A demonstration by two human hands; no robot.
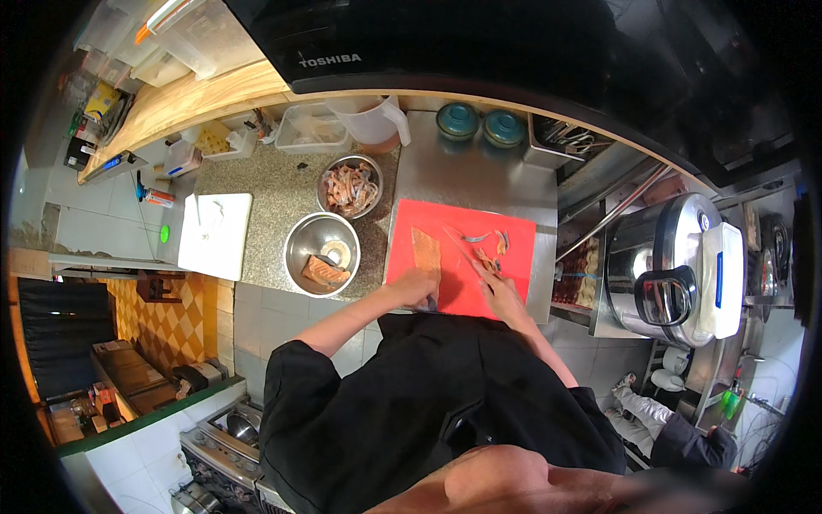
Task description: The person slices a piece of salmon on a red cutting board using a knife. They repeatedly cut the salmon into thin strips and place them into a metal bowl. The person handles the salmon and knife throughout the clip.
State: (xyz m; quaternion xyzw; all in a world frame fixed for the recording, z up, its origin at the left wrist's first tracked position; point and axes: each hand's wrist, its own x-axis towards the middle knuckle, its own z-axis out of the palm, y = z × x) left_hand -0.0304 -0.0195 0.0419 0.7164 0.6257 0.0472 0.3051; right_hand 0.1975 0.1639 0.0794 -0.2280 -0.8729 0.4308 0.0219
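A long orange salmon fillet [425, 249] lies on the red cutting board [514, 218] in front of me. My left hand [416, 288] is closed over its near end, fingers bent and partly hidden. My right hand [498, 291] grips a knife, its handle mostly covered by the fingers. The thin blade [463, 250] points away and to the left, over the board beside the fillet. Strips of fish trimmings [502, 242] lie on the board beyond my right hand. Left of the board, a steel bowl [294, 236] holds a piece of salmon [325, 271].
Another steel bowl [377, 176] holds a heap of fish scraps. A white cutting board [231, 248] lies farther left. A plastic pitcher [364, 124] and two teal lidded bowls [458, 122] stand behind. A large steel cooker [638, 257] is at right; another person [685, 437] is at lower right.
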